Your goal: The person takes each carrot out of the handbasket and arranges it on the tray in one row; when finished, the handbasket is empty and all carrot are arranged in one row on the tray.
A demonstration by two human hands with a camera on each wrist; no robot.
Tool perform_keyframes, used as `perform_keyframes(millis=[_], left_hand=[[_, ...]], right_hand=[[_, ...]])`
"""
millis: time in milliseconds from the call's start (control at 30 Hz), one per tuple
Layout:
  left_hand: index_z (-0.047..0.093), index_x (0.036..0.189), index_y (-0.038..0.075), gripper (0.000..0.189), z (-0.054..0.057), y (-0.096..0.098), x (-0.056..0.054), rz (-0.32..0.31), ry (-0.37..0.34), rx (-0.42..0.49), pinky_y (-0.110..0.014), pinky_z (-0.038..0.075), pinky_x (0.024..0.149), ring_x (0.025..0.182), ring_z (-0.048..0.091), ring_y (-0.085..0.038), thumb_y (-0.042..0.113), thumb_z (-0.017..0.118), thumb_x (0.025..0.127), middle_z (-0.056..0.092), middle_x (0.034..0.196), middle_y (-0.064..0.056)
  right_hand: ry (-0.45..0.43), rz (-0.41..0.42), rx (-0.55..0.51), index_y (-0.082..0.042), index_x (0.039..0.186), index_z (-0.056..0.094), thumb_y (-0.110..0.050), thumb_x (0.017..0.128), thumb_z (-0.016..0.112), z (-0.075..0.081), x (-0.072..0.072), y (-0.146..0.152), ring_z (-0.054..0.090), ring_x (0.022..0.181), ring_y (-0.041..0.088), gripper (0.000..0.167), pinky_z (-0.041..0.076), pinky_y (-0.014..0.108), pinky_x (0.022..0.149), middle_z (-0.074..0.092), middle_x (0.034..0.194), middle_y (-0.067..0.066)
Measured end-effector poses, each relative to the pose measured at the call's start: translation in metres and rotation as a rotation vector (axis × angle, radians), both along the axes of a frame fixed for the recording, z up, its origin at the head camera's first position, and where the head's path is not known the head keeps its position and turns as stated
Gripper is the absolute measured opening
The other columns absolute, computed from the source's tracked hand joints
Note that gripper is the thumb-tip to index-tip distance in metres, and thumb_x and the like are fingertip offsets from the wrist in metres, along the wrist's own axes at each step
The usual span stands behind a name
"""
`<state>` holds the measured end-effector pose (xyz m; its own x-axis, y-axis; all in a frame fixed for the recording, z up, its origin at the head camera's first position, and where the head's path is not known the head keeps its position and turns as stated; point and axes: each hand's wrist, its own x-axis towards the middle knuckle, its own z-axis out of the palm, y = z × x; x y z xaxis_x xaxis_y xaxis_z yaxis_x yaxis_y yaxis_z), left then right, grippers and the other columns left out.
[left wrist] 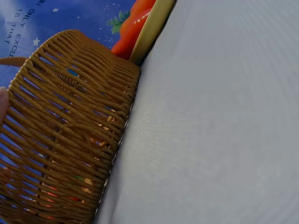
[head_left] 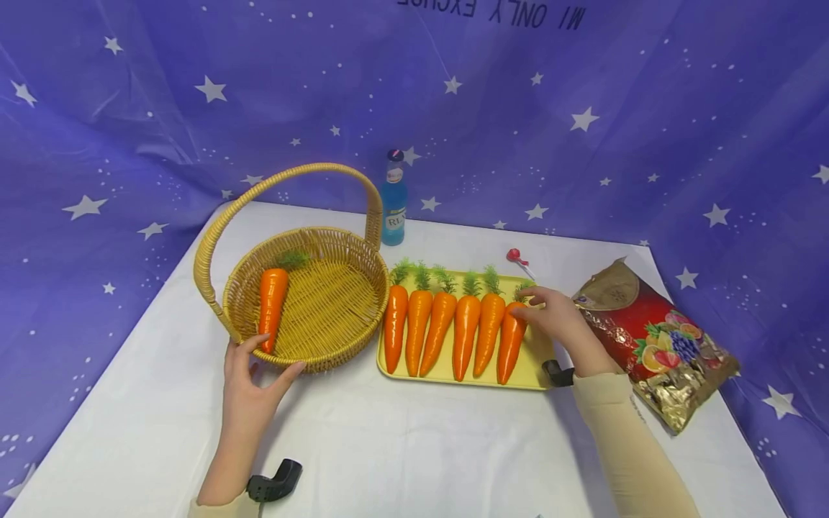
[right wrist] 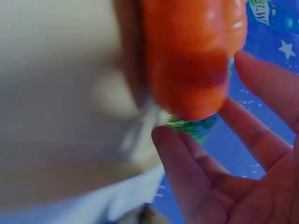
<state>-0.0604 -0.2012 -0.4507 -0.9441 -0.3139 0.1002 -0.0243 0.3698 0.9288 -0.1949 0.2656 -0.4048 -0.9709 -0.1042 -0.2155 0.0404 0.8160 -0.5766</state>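
Observation:
My left hand (head_left: 252, 392) holds the near rim of a yellow wicker basket (head_left: 337, 356) with an arched handle. One finger lies over the rim and the thumb is against the outside; the left wrist view shows the woven wall close up and a fingertip at its left edge. Inside, at the basket's left, lies an orange carrot (head_left: 273, 306) with a green top. My right hand (head_left: 553, 313) is at the leafy end of the rightmost carrot (head_left: 512, 342) on a yellow tray (head_left: 540, 360). In the right wrist view its fingers are spread around that carrot's (right wrist: 189, 65) thick end.
Several more carrots (head_left: 466, 334) lie side by side on the tray. A blue bottle (head_left: 393, 205) stands behind, between basket and tray. A red lollipop (head_left: 514, 255) lies beyond the tray. At the right is a red and gold bag (head_left: 654, 338) with fruit pictures. A white cloth covers the table.

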Motion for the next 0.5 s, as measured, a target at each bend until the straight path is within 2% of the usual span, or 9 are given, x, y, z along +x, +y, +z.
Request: perform_keyframes(millis=[67, 167, 267, 500], left_hand=[[0.045, 0.134, 0.008, 0.070, 0.001, 0.000, -0.001, 0.001, -0.006, -0.001, -0.057, 0.029, 0.108, 0.142, 0.017, -0.029, 0.017, 0.083, 0.077, 0.009, 0.158, -0.009], [0.044, 0.134, 0.008, 0.070, 0.001, 0.001, -0.002, 0.001, -0.007, -0.001, -0.055, 0.032, 0.106, 0.140, 0.020, -0.029, 0.017, 0.084, 0.076, 0.010, 0.158, -0.009], [0.044, 0.134, 0.008, 0.071, 0.001, 0.002, -0.003, 0.002, 0.000, -0.006, -0.053, 0.036, 0.104, 0.138, 0.026, -0.029, 0.017, 0.084, 0.076, 0.013, 0.157, -0.009], [0.044, 0.134, 0.008, 0.071, 0.001, 0.001, -0.002, 0.015, -0.016, -0.014, -0.052, 0.038, 0.103, 0.135, 0.029, -0.028, 0.018, 0.084, 0.076, 0.016, 0.156, -0.008]], right_hand=[[0.064, 0.000, 0.051, -0.006, 0.132, 0.057, -0.037, 0.090, 0.068, 0.008, 0.001, -0.005, 0.054, 0.109, 0.042, 0.053, 0.046, 0.055, 0.089, 0.055, 0.125, 0.027], [0.154, 0.009, 0.067, -0.005, 0.129, 0.059, -0.031, 0.090, 0.069, 0.022, 0.001, -0.018, 0.059, 0.103, 0.040, 0.049, 0.049, 0.054, 0.087, 0.057, 0.123, 0.026], [0.198, 0.037, 0.015, -0.007, 0.128, 0.060, -0.028, 0.089, 0.070, 0.037, 0.001, -0.038, 0.062, 0.100, 0.038, 0.046, 0.052, 0.051, 0.084, 0.059, 0.122, 0.023], [0.203, 0.143, -0.157, -0.017, 0.129, 0.061, -0.029, 0.088, 0.072, 0.071, 0.000, -0.101, 0.064, 0.099, 0.028, 0.044, 0.054, 0.045, 0.082, 0.062, 0.119, 0.012]])
